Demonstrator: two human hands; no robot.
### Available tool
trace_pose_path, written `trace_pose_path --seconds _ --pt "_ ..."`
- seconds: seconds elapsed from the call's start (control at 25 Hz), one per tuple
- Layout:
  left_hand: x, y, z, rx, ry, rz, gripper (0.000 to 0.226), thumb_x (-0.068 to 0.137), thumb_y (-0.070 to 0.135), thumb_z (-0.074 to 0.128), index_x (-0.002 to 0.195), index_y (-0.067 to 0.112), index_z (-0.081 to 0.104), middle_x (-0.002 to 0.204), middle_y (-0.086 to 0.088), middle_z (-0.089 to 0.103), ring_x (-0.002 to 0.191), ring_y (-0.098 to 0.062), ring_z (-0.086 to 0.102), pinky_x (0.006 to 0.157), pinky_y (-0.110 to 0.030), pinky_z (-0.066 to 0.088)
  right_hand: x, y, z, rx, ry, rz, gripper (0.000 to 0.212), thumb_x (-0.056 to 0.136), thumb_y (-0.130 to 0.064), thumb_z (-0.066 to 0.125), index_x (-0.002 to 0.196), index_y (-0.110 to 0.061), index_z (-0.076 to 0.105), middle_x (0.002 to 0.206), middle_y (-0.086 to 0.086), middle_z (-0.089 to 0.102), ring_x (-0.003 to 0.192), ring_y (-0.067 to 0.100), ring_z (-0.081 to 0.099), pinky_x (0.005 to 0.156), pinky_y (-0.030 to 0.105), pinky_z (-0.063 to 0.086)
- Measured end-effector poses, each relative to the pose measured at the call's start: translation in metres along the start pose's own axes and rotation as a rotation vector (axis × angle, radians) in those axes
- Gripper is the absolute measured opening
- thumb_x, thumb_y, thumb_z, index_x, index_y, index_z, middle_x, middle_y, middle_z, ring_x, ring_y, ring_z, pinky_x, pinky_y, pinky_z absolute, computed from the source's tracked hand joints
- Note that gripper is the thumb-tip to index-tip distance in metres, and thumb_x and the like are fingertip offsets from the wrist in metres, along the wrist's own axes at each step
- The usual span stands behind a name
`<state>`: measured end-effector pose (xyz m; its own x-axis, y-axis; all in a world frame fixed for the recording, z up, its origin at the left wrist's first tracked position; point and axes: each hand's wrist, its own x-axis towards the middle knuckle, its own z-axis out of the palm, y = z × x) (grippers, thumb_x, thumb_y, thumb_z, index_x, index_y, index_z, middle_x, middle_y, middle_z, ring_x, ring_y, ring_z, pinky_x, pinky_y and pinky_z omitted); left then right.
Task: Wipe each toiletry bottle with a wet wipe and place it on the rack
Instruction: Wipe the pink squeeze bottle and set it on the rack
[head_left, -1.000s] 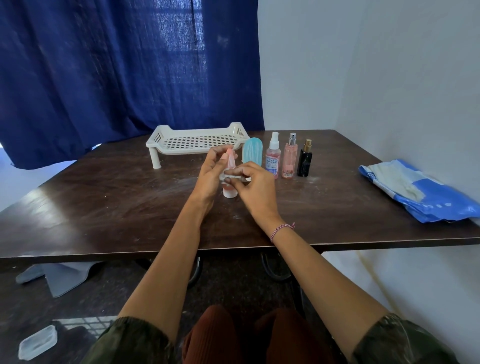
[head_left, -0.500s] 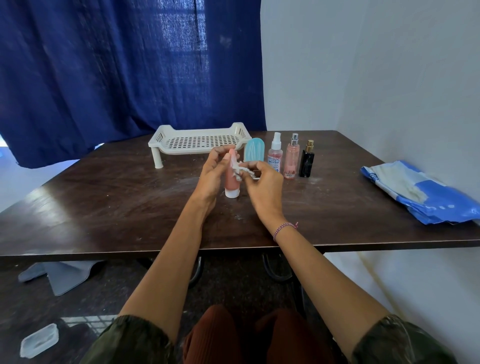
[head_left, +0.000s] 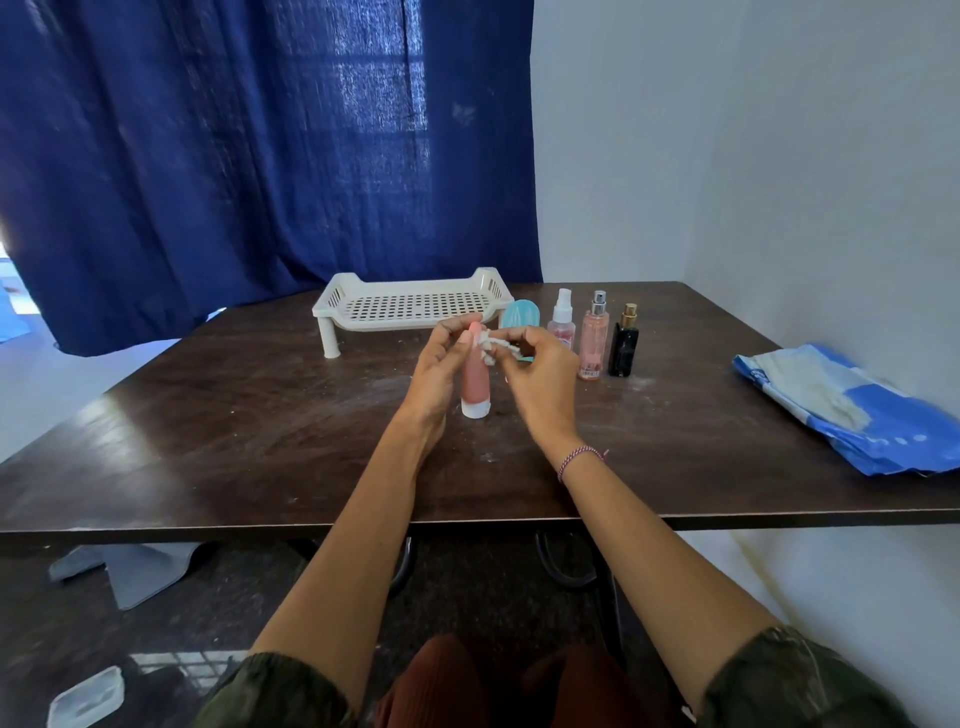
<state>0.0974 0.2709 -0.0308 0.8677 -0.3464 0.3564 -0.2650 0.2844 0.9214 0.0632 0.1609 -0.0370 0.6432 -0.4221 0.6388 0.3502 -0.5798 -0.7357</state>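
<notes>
My left hand (head_left: 439, 366) holds a pink tube with a white cap (head_left: 475, 382), standing cap-down on the table. My right hand (head_left: 537, 382) pinches a crumpled white wet wipe (head_left: 493, 347) against the tube's upper end. Behind my hands sits the white perforated rack (head_left: 415, 306), with nothing on it. A turquoise bottle (head_left: 522, 313) stands partly hidden behind my right hand. To its right stand a clear spray bottle with a white top (head_left: 562, 322), a pink spray bottle (head_left: 594, 338) and a small black bottle with a gold cap (head_left: 624, 343).
A blue and white wipes pack (head_left: 852, 408) lies at the right of the dark wooden table (head_left: 234, 431), near the white wall. A dark blue curtain hangs behind. On the floor at lower left lie a clear plastic lid (head_left: 85, 696) and a grey object.
My right hand has slid the wipe up from the tube's lower body to its upper end. The tube's pink body now shows. My left hand keeps its hold.
</notes>
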Motion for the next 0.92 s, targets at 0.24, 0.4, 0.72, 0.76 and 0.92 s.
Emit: trace_pose_path --seconds 0.24,0.4,0.72,0.76,0.92 --pt "0.0 -0.002 -0.001 -0.005 0.006 0.008 0.027 0.098 0.008 0.042 0.124 0.006 0.049 0.112 0.0 0.058 0.087 0.01 0.062 0.072 -0.007 0.046 -0.011 -0.002 0.005 0.048 -0.038 -0.179 0.018 0.082 -0.018 0.07 0.096 -0.008 0.066 0.094 0.002 0.064 0.088 0.006 0.057 0.077 0.007 0.045" --pt "0.0 -0.001 0.0 -0.033 -0.014 0.009 0.024 0.099 0.006 0.038 0.12 0.007 0.049 0.109 0.001 0.059 0.085 0.009 0.063 0.071 -0.008 0.047 -0.009 -0.003 0.007 0.038 -0.003 -0.159 0.02 0.082 -0.017 0.07 0.099 -0.006 0.067 0.096 0.003 0.065 0.087 0.003 0.055 0.076 0.003 0.042" --pt "0.004 -0.008 -0.003 -0.084 -0.035 0.003 0.029 0.1 0.009 0.034 0.111 0.023 0.057 0.117 0.002 0.061 0.106 -0.008 0.058 0.096 -0.026 0.045 -0.007 -0.002 0.009 0.089 0.016 -0.037 0.025 0.084 -0.017 0.068 0.107 -0.008 0.067 0.105 0.004 0.065 0.095 0.005 0.056 0.08 0.007 0.046" --pt "0.004 -0.008 -0.003 -0.097 -0.04 0.007 0.03 0.099 0.007 0.034 0.112 0.022 0.056 0.117 0.001 0.061 0.108 -0.01 0.057 0.098 -0.027 0.045 -0.009 -0.004 0.009 0.088 0.003 -0.102 0.024 0.085 -0.016 0.067 0.108 -0.008 0.068 0.105 0.003 0.063 0.097 0.005 0.056 0.083 0.011 0.048" --pt "0.003 -0.01 -0.004 -0.111 -0.071 0.028 0.033 0.098 0.004 0.031 0.116 0.016 0.056 0.118 -0.002 0.061 0.114 -0.013 0.056 0.104 -0.031 0.042 -0.013 -0.007 0.009 0.047 -0.051 -0.259 0.026 0.088 -0.01 0.063 0.113 -0.008 0.065 0.111 0.004 0.058 0.11 0.008 0.051 0.097 0.021 0.045"
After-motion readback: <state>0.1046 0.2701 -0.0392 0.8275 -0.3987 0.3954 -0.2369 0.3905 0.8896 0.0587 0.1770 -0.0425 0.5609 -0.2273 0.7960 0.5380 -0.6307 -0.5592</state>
